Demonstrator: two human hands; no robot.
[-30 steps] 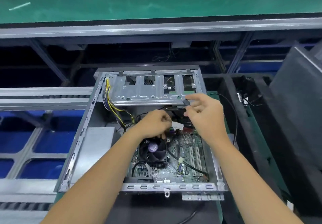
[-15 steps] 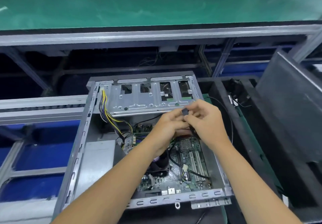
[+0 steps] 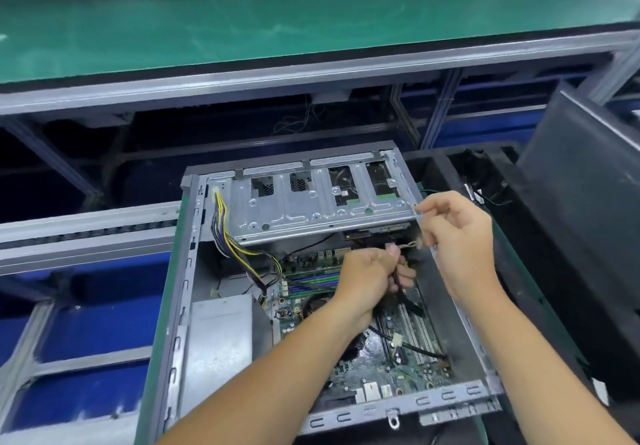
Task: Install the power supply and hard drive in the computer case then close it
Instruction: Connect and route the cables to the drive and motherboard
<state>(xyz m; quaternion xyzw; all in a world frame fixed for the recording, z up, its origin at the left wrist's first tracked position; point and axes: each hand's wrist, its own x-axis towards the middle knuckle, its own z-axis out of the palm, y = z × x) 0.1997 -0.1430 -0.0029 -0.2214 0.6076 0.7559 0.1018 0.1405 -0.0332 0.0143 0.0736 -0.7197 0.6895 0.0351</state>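
Your left hand [image 3: 369, 280] is curled around a black cable [image 3: 401, 292] over the circuit board [image 3: 398, 351]. Your right hand [image 3: 457, 237] pinches a thin wire [image 3: 408, 245] near the case's right wall; the wire runs between both hands. Both work inside the open computer case [image 3: 180, 306]. Power supply [image 3: 216, 347] sits lower left, yellow-and-black wires [image 3: 235, 247] above it. Drive cage [image 3: 311, 202] spans the far end. Dark side panel [image 3: 588, 185] leans at right.

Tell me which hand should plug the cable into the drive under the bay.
Right, probably. The right hand pinches the cable end just below the drive bay; the left hand grips the black cable lower down.
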